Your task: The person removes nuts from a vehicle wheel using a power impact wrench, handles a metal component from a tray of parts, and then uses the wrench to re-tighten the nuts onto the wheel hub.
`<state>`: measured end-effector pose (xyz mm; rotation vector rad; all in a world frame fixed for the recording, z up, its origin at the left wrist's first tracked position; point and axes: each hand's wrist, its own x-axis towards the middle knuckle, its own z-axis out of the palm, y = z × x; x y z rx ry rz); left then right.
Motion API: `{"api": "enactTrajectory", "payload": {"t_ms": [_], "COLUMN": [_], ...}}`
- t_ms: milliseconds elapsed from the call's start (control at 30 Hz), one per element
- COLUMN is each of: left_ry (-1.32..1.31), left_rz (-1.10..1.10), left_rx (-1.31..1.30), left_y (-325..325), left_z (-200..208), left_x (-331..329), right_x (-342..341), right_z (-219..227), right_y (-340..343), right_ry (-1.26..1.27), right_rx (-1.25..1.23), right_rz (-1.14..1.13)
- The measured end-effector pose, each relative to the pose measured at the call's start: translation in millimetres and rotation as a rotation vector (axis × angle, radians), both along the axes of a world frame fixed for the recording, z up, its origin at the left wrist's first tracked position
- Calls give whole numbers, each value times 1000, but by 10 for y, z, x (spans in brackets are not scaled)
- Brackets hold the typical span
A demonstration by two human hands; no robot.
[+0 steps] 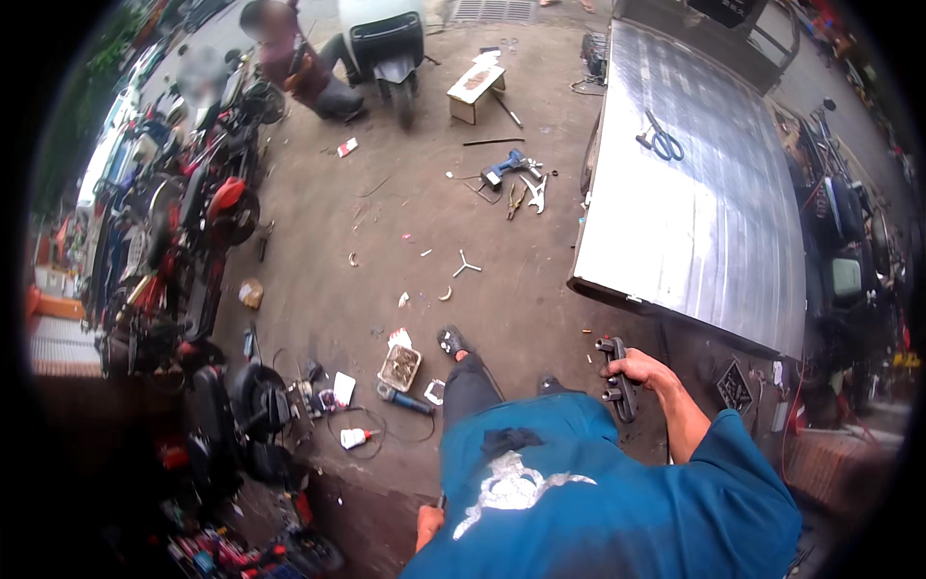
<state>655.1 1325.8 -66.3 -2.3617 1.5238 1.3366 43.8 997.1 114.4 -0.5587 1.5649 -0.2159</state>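
My right hand (pixel 639 368), held out past my right side, is closed around a dark metal bracket (pixel 626 401). The bracket is long and narrow, with short round stubs on its left side; its exact kind I cannot make out. Low by my left hip is my left hand (pixel 430 522), its fingers curled. A short dark end shows at its top, but the rest is hidden. On the ground near my feet lie an open box of small parts (pixel 399 368), a blue and black angle grinder (pixel 404 399) and a white bottle with a red cap (pixel 355 438).
A metal-topped cargo bed (pixel 690 212) stands at the right, with blue-handled scissors (pixel 662 143) on it. Ahead lie a cordless drill (pixel 503 168), pliers (pixel 516 201) and a three-way wrench (pixel 467 262). Parked motorbikes (pixel 207 232) line the left. A person (pixel 304 72) crouches by a scooter (pixel 386 43).
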Motion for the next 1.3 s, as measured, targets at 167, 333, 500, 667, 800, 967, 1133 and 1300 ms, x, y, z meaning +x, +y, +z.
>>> {"api": "enactTrajectory", "payload": {"t_ms": [167, 333, 500, 667, 800, 967, 1133, 1300], "left_ry": [-157, -221, -152, -339, -441, -506, -587, -647], "left_rz": [173, 151, -133, -109, -295, -464, -820, -1021], "left_rx": [375, 512, 234, 365, 372, 356, 283, 263], "left_y": [-2315, -4061, -5598, -6940, -7923, -9140, -10304, -11257], "left_z": [447, 1042, 1147, 1210, 1316, 1365, 1037, -3], "left_x": [177, 210, 119, -318, -688, -1409, -2035, -2797], "right_x": [256, 746, 1161, 1316, 1093, 811, 446, 356], "right_z": [-679, -792, -858, -921, -868, -947, -970, -1917], "right_y": [-22, 89, -124, -812, -1627, -2526, -3516, -3850], "right_ry": [5, -62, -89, -61, 35, 107, 363, 511], "right_rx": [132, 355, 543, 618, 555, 442, 567, 575], "right_rz": [-170, -417, -481, -656, -542, -674, -423, -342]}}
